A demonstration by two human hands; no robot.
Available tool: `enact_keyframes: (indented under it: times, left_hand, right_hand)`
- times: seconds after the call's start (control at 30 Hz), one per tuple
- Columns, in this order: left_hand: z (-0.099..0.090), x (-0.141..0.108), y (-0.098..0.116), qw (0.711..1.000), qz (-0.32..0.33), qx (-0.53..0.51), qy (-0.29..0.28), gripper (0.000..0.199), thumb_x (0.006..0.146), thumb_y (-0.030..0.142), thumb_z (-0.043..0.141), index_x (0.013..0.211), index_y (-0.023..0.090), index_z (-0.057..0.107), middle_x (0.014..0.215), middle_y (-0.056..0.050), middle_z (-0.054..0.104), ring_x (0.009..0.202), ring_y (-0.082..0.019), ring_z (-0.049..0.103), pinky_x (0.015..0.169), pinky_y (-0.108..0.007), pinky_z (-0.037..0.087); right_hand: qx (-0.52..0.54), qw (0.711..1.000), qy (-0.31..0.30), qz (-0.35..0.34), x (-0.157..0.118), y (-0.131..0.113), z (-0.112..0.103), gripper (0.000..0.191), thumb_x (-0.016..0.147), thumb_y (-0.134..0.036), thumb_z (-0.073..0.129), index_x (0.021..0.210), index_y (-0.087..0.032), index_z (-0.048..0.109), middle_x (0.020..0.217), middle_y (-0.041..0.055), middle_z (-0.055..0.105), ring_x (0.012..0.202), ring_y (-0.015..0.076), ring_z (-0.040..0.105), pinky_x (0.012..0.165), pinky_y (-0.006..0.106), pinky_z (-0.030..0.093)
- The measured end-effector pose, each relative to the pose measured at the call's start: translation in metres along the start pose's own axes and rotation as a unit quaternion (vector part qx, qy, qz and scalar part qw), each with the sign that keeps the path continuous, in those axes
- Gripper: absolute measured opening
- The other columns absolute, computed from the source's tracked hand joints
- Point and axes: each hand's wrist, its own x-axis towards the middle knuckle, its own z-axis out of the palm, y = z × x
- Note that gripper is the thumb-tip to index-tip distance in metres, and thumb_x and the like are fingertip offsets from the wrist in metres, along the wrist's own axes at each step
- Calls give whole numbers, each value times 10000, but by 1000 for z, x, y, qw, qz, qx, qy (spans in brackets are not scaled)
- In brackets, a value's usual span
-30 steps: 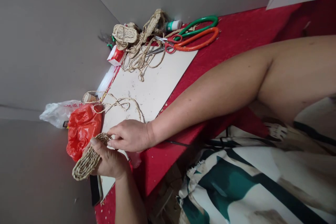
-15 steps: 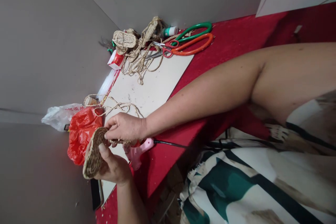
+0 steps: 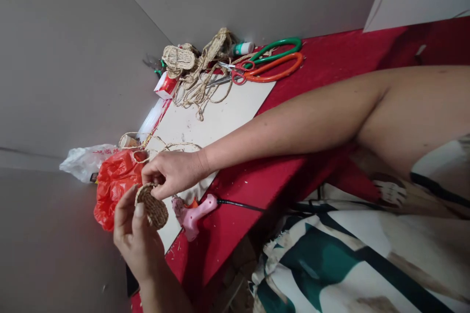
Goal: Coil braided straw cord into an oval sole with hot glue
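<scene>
A small sole-shaped piece of woven straw (image 3: 157, 211) is held above the near end of the white board. My left hand (image 3: 137, 242) grips its edge between thumb and fingers, closed on it. At its upper end the fingers of my right hand (image 3: 176, 173) are pinched on the rim; their tips are partly hidden. A loose straw cord (image 3: 176, 145) lies on the board beside my right hand. Close to both hands, a pink glue gun (image 3: 198, 214) rests at the board's edge with its black cable running toward my lap.
Scissors with green and orange handles (image 3: 281, 66), small red scissors (image 3: 240, 72), straw cord (image 3: 200, 85) and another woven sole (image 3: 178, 60) lie by the wall. A red plastic bag (image 3: 115, 181) stands beyond my hands. The white board (image 3: 235, 112) covers part of the red tabletop (image 3: 330, 58).
The woven straw sole has been turned and tilted, now showing its flat face. My left hand has shifted left and its fingers have moved to the edge; my right hand still pinches the rim.
</scene>
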Motion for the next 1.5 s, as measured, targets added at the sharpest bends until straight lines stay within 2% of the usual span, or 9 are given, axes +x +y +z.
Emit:
enact_keyframes:
  times: [0.1, 0.33, 0.53, 0.73, 0.9, 1.0, 1.17, 1.3, 1.5]
  left_hand:
    - [2, -2, -3, 998, -49, -20, -23, 265, 732, 252, 714, 987, 189, 680, 936, -33, 679, 850, -153, 639, 791, -277, 493]
    - [7, -2, -16, 993, -93, -72, 27, 190, 717, 272, 740, 859, 176, 657, 837, -8, 660, 749, -141, 627, 720, -282, 510]
    - [0, -5, -20, 991, -106, -70, 51, 177, 712, 263, 747, 827, 173, 648, 776, 13, 645, 676, -100, 589, 653, -207, 472]
    - [-4, -8, -22, 989, -118, -68, 58, 185, 727, 292, 724, 838, 171, 639, 766, 16, 629, 653, -103, 580, 637, -214, 461]
    - [-4, -8, -23, 981, -150, -124, 23, 187, 732, 278, 711, 862, 174, 624, 754, 16, 624, 637, -104, 588, 640, -219, 464]
    - [-3, -8, -24, 981, -144, -126, 41, 185, 720, 274, 724, 832, 167, 623, 754, 15, 614, 648, -102, 583, 634, -211, 461]
    - [3, -10, -28, 982, -126, -121, 79, 199, 711, 277, 740, 806, 161, 610, 760, 11, 623, 661, -106, 585, 649, -225, 474]
    - [5, -11, -29, 980, -137, -133, 56, 196, 722, 276, 732, 832, 168, 611, 800, 2, 638, 696, -115, 602, 676, -239, 479]
    - [-1, -7, -29, 968, -135, -205, 48, 173, 778, 311, 692, 829, 152, 646, 813, -14, 662, 737, -115, 622, 714, -237, 488]
  right_hand:
    - [-30, 999, -14, 6, -2, 0, 2, 47, 715, -97, 594, 760, -95, 582, 637, -43, 516, 593, 52, 456, 575, 184, 371]
    - [-26, 1000, 2, 13, -3, 9, 8, 145, 747, -140, 603, 866, -76, 656, 673, -25, 564, 605, 47, 477, 599, 178, 388]
    - [-92, 995, 32, -16, -13, 13, 16, 312, 751, -232, 622, 1019, -81, 673, 671, -11, 625, 577, 61, 501, 597, 198, 392]
    - [-116, 989, 52, -77, -17, 20, 23, 302, 812, -208, 562, 1074, -87, 649, 695, 7, 668, 597, 76, 551, 626, 206, 429]
    - [-137, 987, 36, -80, -20, 18, 23, 341, 830, -189, 532, 1145, -80, 604, 744, 17, 686, 638, 84, 583, 653, 217, 448]
    - [-151, 985, 39, -79, -22, 16, 24, 360, 821, -200, 550, 1160, -90, 600, 758, 17, 688, 633, 93, 576, 634, 218, 440]
    - [-81, 996, 42, -24, -25, 16, 32, 439, 793, -230, 608, 1202, -82, 548, 793, 17, 653, 640, 89, 548, 670, 223, 454]
    - [-26, 998, 59, 17, -24, 17, 36, 370, 781, -151, 577, 1147, -98, 570, 756, -3, 617, 659, 87, 543, 698, 222, 459]
    - [24, 998, 63, -8, -22, 20, 34, 390, 756, -80, 553, 1144, -79, 596, 765, 1, 622, 676, 76, 550, 691, 208, 465]
